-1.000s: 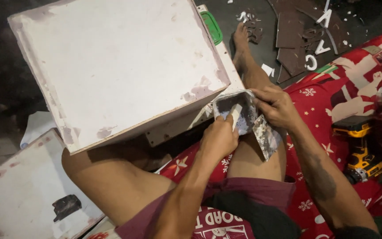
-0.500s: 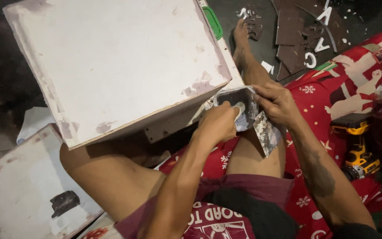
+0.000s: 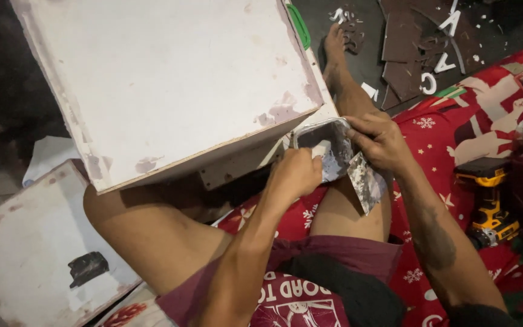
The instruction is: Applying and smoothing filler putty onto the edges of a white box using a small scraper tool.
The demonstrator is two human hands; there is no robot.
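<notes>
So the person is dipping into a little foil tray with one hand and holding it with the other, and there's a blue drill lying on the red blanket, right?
Not quite: the drill is yellow and black, not blue, as the head view shows. The rest holds: the left hand dips into the little foil tray, the right hand holds it, and the drill lies on the red blanket.

Yellow cordless drill [image 3: 486, 203] on red festive cloth [image 3: 455, 130]; white cut-out letters [image 3: 437, 66] on dark floor.

Small foil tray [image 3: 328, 145], smeared grey-white inside, tilted over thigh; putty knife [image 3: 367, 181] beside it.
</notes>
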